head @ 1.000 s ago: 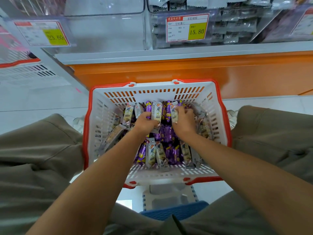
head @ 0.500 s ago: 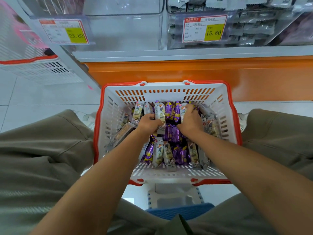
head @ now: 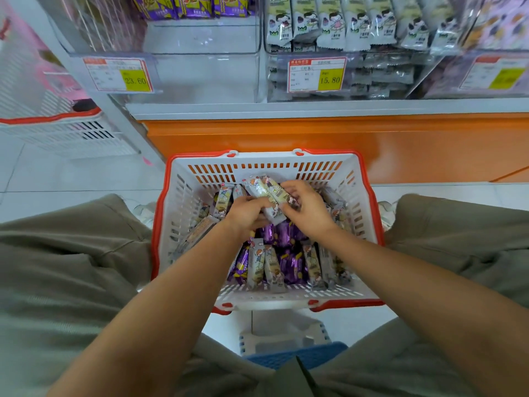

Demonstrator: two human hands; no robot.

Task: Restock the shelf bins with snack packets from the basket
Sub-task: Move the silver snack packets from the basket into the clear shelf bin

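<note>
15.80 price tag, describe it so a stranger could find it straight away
Above the orange shelf base runs a row of clear bins. The 15.80 price tag sits on the bin of white cartoon packets. The left-hand tag reads 23.60; the right-hand tag is blurred.

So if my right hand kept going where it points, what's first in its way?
The pale snack packets that your right hand pinches; past them, probably the left hand, before the basket's far wall.

Item: white basket (head: 266, 161), red rim, frame centre. I see purple packets (head: 289, 265) and white cartoon packets (head: 259, 267) inside, several white ones raised and tilted. Clear shelf bins (head: 200, 67) in upper frame, right one stocked.
</note>
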